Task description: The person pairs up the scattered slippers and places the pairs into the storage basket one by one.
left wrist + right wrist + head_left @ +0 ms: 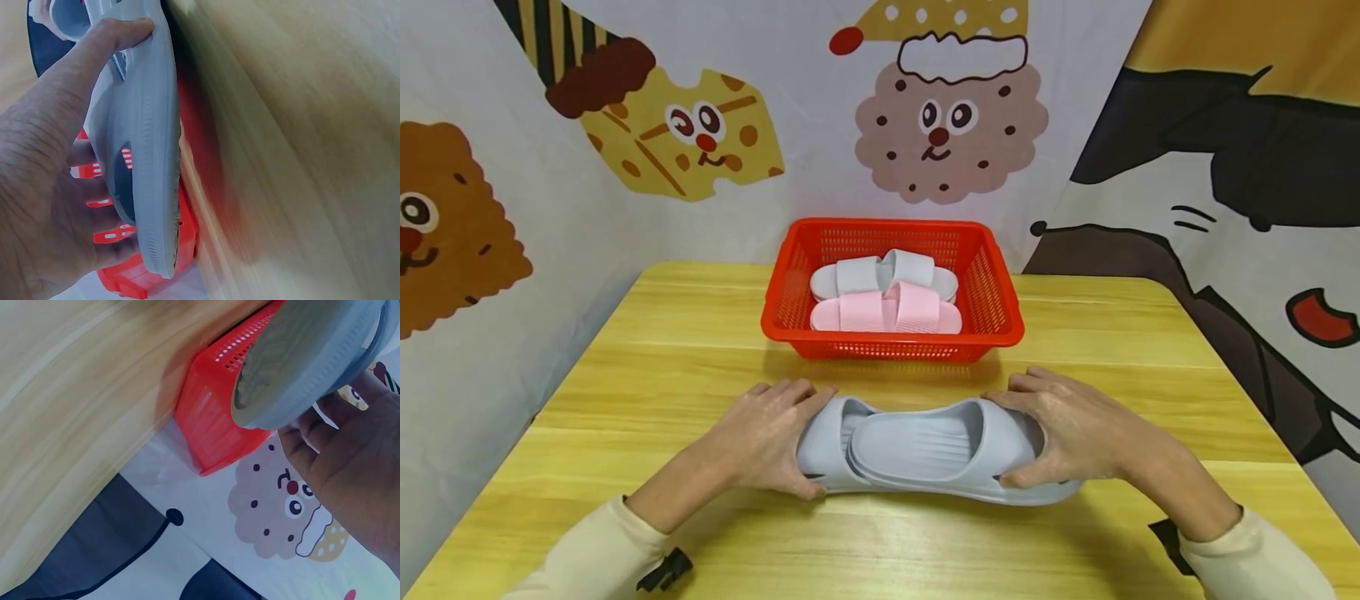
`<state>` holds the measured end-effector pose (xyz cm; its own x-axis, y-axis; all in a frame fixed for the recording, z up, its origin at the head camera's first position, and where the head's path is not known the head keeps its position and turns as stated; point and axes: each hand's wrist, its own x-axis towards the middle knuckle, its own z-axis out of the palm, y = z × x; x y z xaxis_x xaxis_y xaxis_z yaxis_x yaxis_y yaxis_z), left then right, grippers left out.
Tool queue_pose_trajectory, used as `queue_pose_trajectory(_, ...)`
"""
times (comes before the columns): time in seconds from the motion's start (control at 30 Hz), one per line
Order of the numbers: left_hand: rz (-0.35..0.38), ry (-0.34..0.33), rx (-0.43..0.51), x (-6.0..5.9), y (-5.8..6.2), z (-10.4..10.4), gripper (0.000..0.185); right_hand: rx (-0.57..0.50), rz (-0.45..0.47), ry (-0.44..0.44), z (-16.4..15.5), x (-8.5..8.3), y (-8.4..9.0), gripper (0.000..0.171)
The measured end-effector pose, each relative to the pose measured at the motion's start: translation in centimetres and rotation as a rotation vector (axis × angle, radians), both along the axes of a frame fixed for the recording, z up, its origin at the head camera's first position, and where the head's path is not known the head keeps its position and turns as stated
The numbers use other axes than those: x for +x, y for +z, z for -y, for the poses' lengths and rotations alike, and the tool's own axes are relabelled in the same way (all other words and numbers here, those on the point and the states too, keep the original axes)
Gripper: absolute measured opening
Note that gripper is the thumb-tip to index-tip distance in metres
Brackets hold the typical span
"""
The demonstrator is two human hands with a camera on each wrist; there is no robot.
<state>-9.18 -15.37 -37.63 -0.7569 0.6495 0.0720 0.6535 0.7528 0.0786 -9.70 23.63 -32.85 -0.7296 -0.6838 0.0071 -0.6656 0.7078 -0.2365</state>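
A pair of grey-blue slippers (917, 450) lies lengthwise between my two hands, one slipper's heel tucked into the other's. My left hand (775, 437) grips the toe end on the left, its thumb on the near side and fingers over the far side. At the right toe end, my right hand (1067, 429) holds on the same way, thumb in front. In the left wrist view the slipper (153, 137) stands out from the wooden surface with its sole edge showing. The right wrist view shows the sole of the other slipper (300, 362) above the fingers.
Behind the slippers stands a red plastic basket (891, 346) on the wooden table (880, 554). Inside it are white slippers (857, 275) and pink slippers (861, 312) lying side by side. A cloth with cartoon figures (951, 125) hangs close behind the table.
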Motion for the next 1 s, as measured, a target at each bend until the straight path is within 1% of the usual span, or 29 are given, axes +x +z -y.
queue_pose_trajectory(0.23, -0.012, -0.010, -0.005, 0.0, -0.2, -0.2, 0.117, -0.019, -0.089, 0.038, 1.1, -0.2, -0.2, 0.074)
queue_pose_trajectory(0.4, 0.012, -0.018, 0.001, 0.1, -0.4, -0.7, 0.118, -0.057, -0.131, 0.074, 2.0, -0.4, -0.8, 0.079)
queue_pose_trajectory(0.5, 0.028, -0.018, 0.003, 0.1, -0.5, -0.9, 0.117, -0.077, -0.131, 0.090, 2.4, -0.5, -1.1, 0.080)
queue_pose_trajectory(0.7, 0.043, -0.012, 0.023, 0.2, -0.4, -1.0, 0.114, -0.107, -0.103, 0.084, 2.5, -0.6, -1.6, 0.078)
queue_pose_trajectory(1.0, 0.014, -0.022, 0.038, 0.2, -0.4, -1.1, 0.110, -0.173, -0.115, 0.106, 3.1, -1.0, -2.5, 0.077)
